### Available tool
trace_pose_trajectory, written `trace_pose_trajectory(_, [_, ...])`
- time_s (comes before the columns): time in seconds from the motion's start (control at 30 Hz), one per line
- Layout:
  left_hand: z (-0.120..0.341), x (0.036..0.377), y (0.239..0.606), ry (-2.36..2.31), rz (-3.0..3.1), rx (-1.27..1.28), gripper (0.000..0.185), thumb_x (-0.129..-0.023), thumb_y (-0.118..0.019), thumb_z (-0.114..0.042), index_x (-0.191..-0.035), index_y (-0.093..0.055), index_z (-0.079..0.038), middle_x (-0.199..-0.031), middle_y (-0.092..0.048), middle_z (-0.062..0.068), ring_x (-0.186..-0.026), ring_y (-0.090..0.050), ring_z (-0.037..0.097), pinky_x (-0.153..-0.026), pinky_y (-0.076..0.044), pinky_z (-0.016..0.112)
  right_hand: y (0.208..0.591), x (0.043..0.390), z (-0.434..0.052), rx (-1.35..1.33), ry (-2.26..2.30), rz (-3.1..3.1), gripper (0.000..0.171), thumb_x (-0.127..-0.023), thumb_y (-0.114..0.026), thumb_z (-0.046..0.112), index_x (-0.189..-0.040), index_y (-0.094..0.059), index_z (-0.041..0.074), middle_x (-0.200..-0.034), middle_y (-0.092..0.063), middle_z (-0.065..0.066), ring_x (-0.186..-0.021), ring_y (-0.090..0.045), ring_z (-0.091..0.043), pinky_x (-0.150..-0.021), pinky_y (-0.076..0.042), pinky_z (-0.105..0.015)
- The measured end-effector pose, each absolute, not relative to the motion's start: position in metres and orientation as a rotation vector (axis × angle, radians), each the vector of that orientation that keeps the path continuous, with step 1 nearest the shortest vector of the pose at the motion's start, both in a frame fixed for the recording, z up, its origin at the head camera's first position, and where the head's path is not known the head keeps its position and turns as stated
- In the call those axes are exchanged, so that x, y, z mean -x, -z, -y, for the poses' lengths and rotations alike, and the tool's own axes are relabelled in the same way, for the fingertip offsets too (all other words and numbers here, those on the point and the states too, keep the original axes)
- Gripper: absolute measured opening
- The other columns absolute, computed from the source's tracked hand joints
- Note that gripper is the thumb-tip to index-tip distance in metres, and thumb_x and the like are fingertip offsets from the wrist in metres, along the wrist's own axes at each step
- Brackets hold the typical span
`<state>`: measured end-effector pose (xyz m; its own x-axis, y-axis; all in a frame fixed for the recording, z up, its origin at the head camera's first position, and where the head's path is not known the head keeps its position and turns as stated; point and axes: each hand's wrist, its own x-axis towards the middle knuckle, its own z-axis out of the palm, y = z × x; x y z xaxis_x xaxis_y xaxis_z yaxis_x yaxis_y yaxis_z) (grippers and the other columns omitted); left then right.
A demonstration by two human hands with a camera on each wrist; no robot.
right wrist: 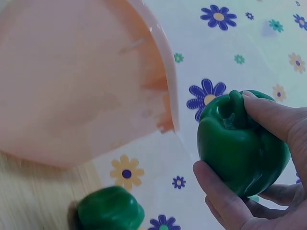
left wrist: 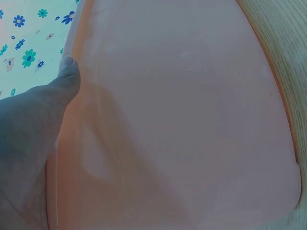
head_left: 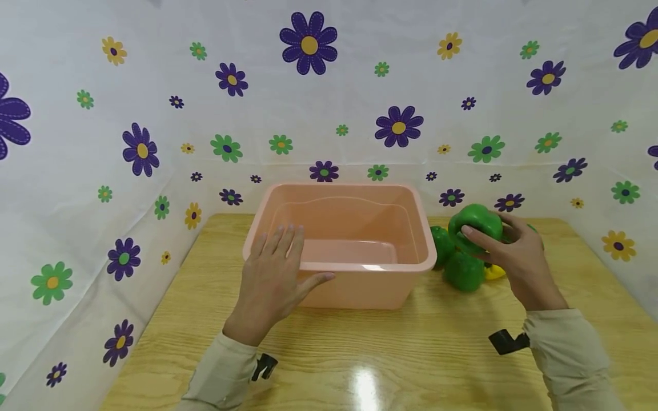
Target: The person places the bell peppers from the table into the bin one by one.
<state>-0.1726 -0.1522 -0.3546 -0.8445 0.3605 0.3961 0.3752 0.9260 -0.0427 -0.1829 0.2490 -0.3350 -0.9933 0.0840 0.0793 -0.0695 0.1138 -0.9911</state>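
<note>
A pink plastic bin (head_left: pixel 360 202) stands on the wooden table (head_left: pixel 411 354), and nothing shows inside it. My left hand (head_left: pixel 275 274) rests flat on its near left rim with straight fingers; in the left wrist view the thumb (left wrist: pixel 67 72) lies against the bin wall (left wrist: pixel 192 120). My right hand (head_left: pixel 506 251) grips a green bell pepper (head_left: pixel 475 225) lifted just right of the bin; fingers wrap it in the right wrist view (right wrist: pixel 242 143). More green peppers (head_left: pixel 462 271) and a yellow item (head_left: pixel 494 273) lie on the table below it.
Flowered white cloth (head_left: pixel 103 142) walls the table at the back and both sides. Another green pepper (right wrist: pixel 110 211) lies beside the bin wall (right wrist: pixel 72 86) in the right wrist view. Bare wood runs along the table's front.
</note>
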Motion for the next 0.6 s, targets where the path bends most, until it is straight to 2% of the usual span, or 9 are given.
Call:
trace_pose_trajectory(0.33, [0.154, 0.172, 0.355, 0.066, 2.679, 0.534, 0.101, -0.091, -0.045, -0.079, -0.154, -0.039, 0.0, -0.156, -0.043, 0.018, -0.145, -0.039, 0.036, -0.121, -0.024, 0.053, 0.326, 0.192, -0.225, -0.059, -2.066, 2.21, 0.067, -0.092, -0.078, 0.021, -0.149, -0.044, 0.008, -0.13, -0.05, -0.009, -0.109, -0.06, -0.018, -0.079, -0.06, -0.027])
trace_pose_trajectory(0.6, [0.153, 0.173, 0.355, 0.068, 2.681, 0.543, 0.1, -0.091, -0.047, -0.077, -0.154, -0.039, 0.0, -0.156, -0.043, 0.018, -0.145, -0.038, 0.036, -0.121, -0.024, 0.053, 0.323, 0.193, -0.215, -0.091, -2.071, 2.189, 0.068, -0.092, -0.078, 0.02, -0.149, -0.044, 0.006, -0.129, -0.052, -0.009, -0.109, -0.06, -0.019, -0.078, -0.06, -0.028])
